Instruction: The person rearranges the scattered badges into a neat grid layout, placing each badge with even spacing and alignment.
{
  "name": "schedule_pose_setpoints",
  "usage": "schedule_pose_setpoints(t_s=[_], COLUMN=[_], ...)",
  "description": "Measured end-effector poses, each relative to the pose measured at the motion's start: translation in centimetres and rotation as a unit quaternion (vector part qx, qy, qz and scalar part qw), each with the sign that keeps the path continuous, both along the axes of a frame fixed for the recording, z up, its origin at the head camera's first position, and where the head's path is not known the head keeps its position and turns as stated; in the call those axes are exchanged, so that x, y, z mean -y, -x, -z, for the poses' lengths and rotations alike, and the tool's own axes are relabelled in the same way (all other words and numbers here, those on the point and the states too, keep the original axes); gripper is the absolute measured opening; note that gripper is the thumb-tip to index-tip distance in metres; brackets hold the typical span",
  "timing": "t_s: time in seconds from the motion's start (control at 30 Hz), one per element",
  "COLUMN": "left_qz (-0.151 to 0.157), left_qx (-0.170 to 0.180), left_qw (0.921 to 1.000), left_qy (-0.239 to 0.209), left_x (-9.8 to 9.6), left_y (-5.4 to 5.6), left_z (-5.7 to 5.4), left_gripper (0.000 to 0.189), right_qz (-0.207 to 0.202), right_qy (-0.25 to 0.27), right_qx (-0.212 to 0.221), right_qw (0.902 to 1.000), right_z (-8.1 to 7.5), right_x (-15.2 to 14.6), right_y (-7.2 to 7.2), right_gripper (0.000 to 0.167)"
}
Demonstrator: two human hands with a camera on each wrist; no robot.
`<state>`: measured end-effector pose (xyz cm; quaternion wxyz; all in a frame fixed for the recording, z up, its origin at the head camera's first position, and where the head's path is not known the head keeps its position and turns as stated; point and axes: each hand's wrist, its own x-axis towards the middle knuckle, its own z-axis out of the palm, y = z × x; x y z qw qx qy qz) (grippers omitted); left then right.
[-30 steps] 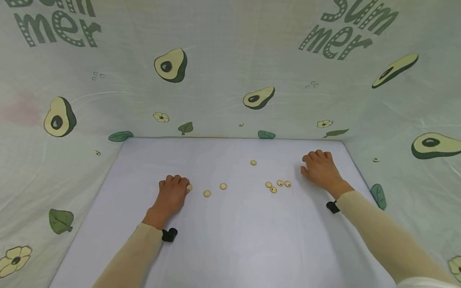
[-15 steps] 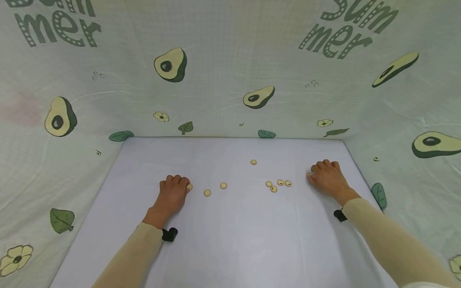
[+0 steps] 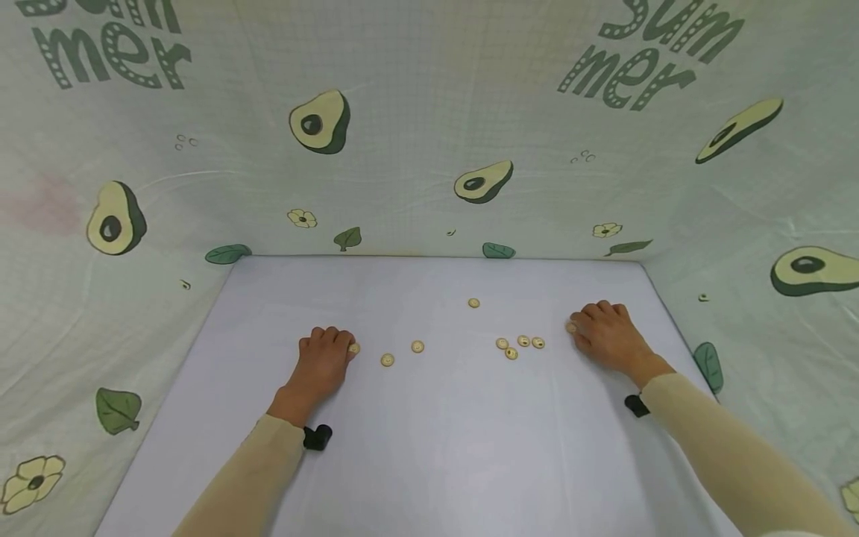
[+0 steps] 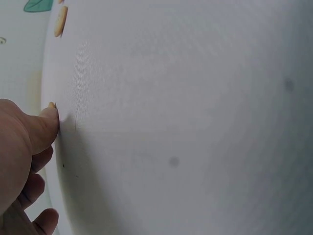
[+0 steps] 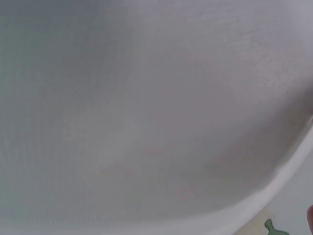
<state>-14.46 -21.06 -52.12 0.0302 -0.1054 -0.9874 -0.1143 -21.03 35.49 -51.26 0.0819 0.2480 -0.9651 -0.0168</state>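
My left hand (image 3: 321,365) rests low on the white tabletop and pinches a small round beige disc (image 3: 354,348) at its thumb side. In the left wrist view, the thumb (image 4: 45,125) presses on this disc (image 4: 52,105), most of it hidden, while the other fingers curl below. To the right, my right hand (image 3: 608,337) holds another beige disc (image 3: 571,327) between thumb and fingertips, its face partly showing. Hardly more than a fingertip (image 5: 310,218) of that hand appears in the right wrist view.
Several similar discs lie between the hands: a close group (image 3: 511,353) right of centre, a lone disc (image 3: 473,303) farther back, and two nearer the left hand, including a disc (image 3: 387,360). A cloth (image 3: 403,149) printed with avocados encloses the white tabletop (image 3: 429,447).
My right hand has shifted towards me and slightly right, and a disc hidden a second ago now shows at its fingertips. My left hand and the loose discs stay put.
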Motion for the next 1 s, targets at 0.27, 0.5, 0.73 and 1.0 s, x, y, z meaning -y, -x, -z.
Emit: schedule_pose_setpoints(t_s=[0.27,0.5,0.73,1.0], left_qz=[-0.006,-0.009,-0.006,-0.004], left_qx=[0.008,0.019,0.014,0.009], left_qw=[0.9999,0.9998,0.9999,0.9999], left_qy=[-0.003,-0.008,-0.007,-0.005], left_x=[-0.05,-0.18,-0.06,-0.06], left_y=[-0.08,-0.04,0.06,-0.05], left_z=[-0.19,-0.23,0.06,-0.08], left_gripper=[0.018,0.018,0.019,0.019], right_qz=[0.019,0.025,0.022,0.028], right_qy=[-0.004,0.005,0.021,0.026], right_qx=[0.015,0.043,0.047,0.067], right_qw=[0.9997,0.9988,0.9984,0.9970], right_z=[-0.40,-0.33,-0.55,-0.78], right_x=[0.12,0.19,0.02,0.24], right_y=[-0.06,0.17,0.34,0.76], right_gripper=[0.034,0.028,0.026,0.024])
